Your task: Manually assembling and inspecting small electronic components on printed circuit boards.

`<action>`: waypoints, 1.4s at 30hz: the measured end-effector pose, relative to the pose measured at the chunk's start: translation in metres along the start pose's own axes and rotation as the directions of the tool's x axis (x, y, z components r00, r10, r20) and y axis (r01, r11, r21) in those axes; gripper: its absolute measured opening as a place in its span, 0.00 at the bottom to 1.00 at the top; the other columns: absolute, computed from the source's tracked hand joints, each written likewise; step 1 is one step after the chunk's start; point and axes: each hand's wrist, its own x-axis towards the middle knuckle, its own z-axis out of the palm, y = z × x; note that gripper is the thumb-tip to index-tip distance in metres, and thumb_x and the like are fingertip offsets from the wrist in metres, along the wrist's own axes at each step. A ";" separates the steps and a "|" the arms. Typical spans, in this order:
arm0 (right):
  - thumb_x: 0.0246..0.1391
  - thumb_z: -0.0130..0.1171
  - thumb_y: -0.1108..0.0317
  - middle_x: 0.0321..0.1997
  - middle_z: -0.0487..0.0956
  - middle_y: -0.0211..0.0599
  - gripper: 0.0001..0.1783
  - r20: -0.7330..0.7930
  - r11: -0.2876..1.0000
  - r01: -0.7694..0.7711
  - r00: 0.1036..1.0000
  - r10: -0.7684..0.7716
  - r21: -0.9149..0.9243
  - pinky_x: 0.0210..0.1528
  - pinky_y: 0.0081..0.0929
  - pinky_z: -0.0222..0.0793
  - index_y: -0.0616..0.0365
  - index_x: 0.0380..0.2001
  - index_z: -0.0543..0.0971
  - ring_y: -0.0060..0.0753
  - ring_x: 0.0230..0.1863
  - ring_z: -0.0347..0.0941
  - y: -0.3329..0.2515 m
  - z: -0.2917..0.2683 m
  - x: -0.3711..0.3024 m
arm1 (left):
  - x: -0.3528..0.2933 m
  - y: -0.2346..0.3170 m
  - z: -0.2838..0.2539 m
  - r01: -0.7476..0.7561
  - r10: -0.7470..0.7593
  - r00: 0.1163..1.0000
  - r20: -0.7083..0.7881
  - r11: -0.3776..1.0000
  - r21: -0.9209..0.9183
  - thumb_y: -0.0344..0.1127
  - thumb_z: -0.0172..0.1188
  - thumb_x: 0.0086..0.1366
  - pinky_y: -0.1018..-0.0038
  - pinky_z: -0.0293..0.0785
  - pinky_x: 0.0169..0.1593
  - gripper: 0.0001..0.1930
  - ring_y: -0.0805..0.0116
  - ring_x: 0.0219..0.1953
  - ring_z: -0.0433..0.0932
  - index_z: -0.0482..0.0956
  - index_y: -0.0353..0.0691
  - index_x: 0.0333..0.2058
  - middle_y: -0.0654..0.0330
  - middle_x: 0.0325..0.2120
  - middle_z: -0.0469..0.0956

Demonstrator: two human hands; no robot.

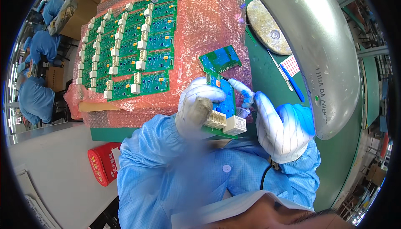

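My left hand [194, 103], in a white glove with a stained brown-grey thumb area, grips a green circuit board [225, 99] near my chest. White block connectors [234, 125] sit at the board's near end, and blue light falls across its face. Close to the board's right edge is my right hand [284, 129], also gloved, with its fingers drawn together and pointing toward the board. Whatever it pinches is hidden among the fingertips. Just beyond, another green board [220, 59] lies on pink bubble wrap [204, 16].
Rows of similar boards [156, 41] cover the bubble wrap at left. A large silver lamp housing [330, 62] arches over the right side. On the green mat lie a stone-like oval plate [267, 26], a blue pen [292, 83] and a label sheet [290, 66]. A red box [103, 164] stands lower left.
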 end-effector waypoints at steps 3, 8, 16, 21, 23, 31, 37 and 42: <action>0.31 0.65 0.81 0.17 0.68 0.32 0.32 0.068 0.998 -0.053 0.996 0.051 0.029 0.22 0.31 0.61 0.57 0.47 0.81 0.33 0.16 0.66 0.003 -0.001 0.003 | 0.006 -0.010 0.002 -0.076 0.075 0.997 -0.011 0.984 -0.161 0.32 0.81 0.38 0.56 0.72 0.52 0.38 0.56 0.39 0.81 0.65 0.44 0.47 0.55 0.35 0.78; 0.32 0.66 0.81 0.17 0.67 0.31 0.29 0.048 1.000 0.003 0.999 -0.004 0.020 0.22 0.30 0.61 0.57 0.46 0.82 0.33 0.16 0.66 0.001 -0.007 0.003 | -0.016 -0.022 0.011 -0.016 0.013 1.000 -0.018 0.988 -0.152 0.33 0.81 0.39 0.57 0.72 0.52 0.38 0.58 0.39 0.81 0.65 0.45 0.47 0.55 0.34 0.77; 0.34 0.66 0.80 0.17 0.68 0.30 0.24 -0.018 1.000 -0.022 1.000 0.022 -0.017 0.22 0.28 0.61 0.56 0.42 0.84 0.30 0.16 0.66 -0.001 -0.001 0.003 | 0.002 -0.009 0.002 -0.076 0.076 0.997 -0.012 0.996 -0.040 0.37 0.81 0.39 0.56 0.72 0.53 0.38 0.60 0.40 0.81 0.65 0.45 0.47 0.58 0.36 0.76; 0.32 0.66 0.80 0.17 0.68 0.31 0.27 0.038 1.000 -0.006 0.999 0.007 -0.019 0.23 0.30 0.63 0.56 0.44 0.83 0.32 0.18 0.67 -0.001 -0.002 0.002 | 0.002 -0.008 0.006 -0.071 0.066 0.995 -0.081 0.996 -0.055 0.35 0.81 0.39 0.57 0.72 0.51 0.39 0.60 0.39 0.81 0.65 0.45 0.47 0.60 0.36 0.75; 0.32 0.66 0.80 0.17 0.68 0.31 0.27 0.008 1.000 -0.020 1.000 0.020 -0.013 0.23 0.30 0.63 0.56 0.43 0.83 0.32 0.18 0.67 0.002 0.001 0.003 | 0.004 -0.006 0.007 -0.096 0.095 0.992 -0.087 0.995 -0.014 0.34 0.81 0.39 0.58 0.73 0.50 0.39 0.60 0.40 0.81 0.65 0.44 0.48 0.60 0.36 0.75; 0.33 0.66 0.80 0.17 0.67 0.30 0.26 0.015 1.000 -0.025 1.000 0.025 -0.009 0.22 0.31 0.61 0.57 0.43 0.83 0.31 0.17 0.66 -0.002 -0.001 0.004 | 0.002 -0.010 0.007 -0.089 0.083 0.994 -0.066 0.992 -0.092 0.32 0.81 0.38 0.59 0.74 0.48 0.39 0.59 0.40 0.81 0.66 0.45 0.48 0.59 0.38 0.75; 0.32 0.67 0.80 0.17 0.67 0.31 0.28 0.032 0.999 -0.031 0.999 0.030 0.037 0.23 0.30 0.61 0.56 0.45 0.83 0.32 0.17 0.66 0.000 -0.003 0.001 | 0.000 -0.007 0.004 -0.100 0.103 0.994 -0.023 0.990 0.095 0.31 0.81 0.38 0.61 0.76 0.44 0.43 0.58 0.40 0.81 0.62 0.45 0.52 0.59 0.39 0.75; 0.35 0.63 0.84 0.19 0.72 0.34 0.26 0.015 1.000 -0.022 1.000 0.023 -0.011 0.24 0.30 0.66 0.60 0.45 0.82 0.33 0.18 0.70 0.002 0.001 0.006 | 0.006 -0.015 0.005 -0.182 0.179 0.983 -0.036 0.979 -0.094 0.29 0.78 0.42 0.61 0.77 0.41 0.46 0.56 0.39 0.79 0.57 0.42 0.57 0.55 0.42 0.72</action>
